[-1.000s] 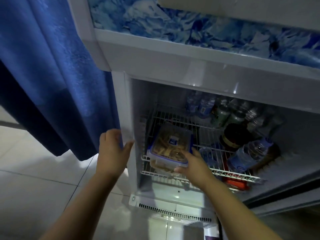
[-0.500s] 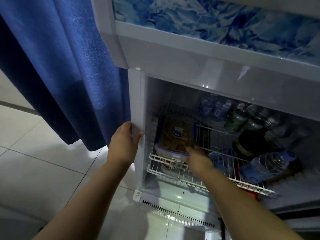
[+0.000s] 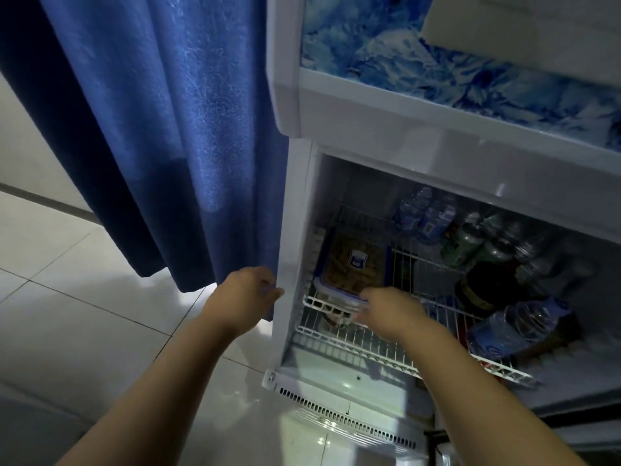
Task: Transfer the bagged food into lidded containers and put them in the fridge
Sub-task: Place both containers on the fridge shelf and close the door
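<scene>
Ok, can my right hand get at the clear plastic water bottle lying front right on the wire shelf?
Probably yes: the right hand is at the front of the wire shelf, and the clear plastic water bottle lies there with nothing before it.

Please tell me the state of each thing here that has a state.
fridge: open.
container: lid on, flat on wire shelf.
water bottle: lying on its side.
left hand: grips the fridge's left edge.
right hand: at the container's near edge; grip blurred.
</scene>
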